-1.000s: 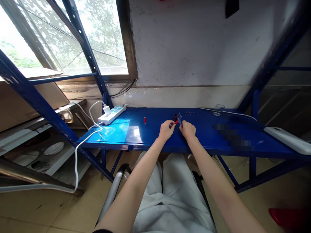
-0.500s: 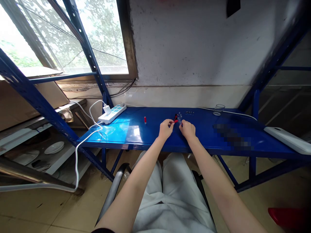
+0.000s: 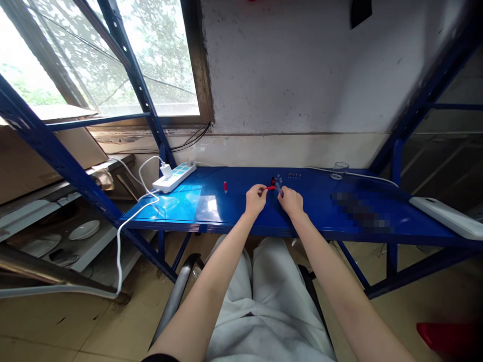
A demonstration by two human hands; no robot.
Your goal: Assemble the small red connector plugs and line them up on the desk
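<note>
Two hands at the blue table (image 3: 211,203)
Left hand (image 3: 255,199) pinches a red piece (image 3: 270,188); right hand (image 3: 291,201), fingers narrow, touches a clear part (image 3: 278,185).

Makeshift workshop corner, blue steel shelving (image 3: 56,151) as bench, power strip (image 3: 174,177), stained plaster wall (image 3: 287,70), window (image 3: 94,55)

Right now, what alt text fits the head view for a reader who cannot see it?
Two bare hands meet over a blue shelf: the left hand pinches a small red piece, the right hand touches a small clear part. A white power strip and a glass sit farther off.
</note>
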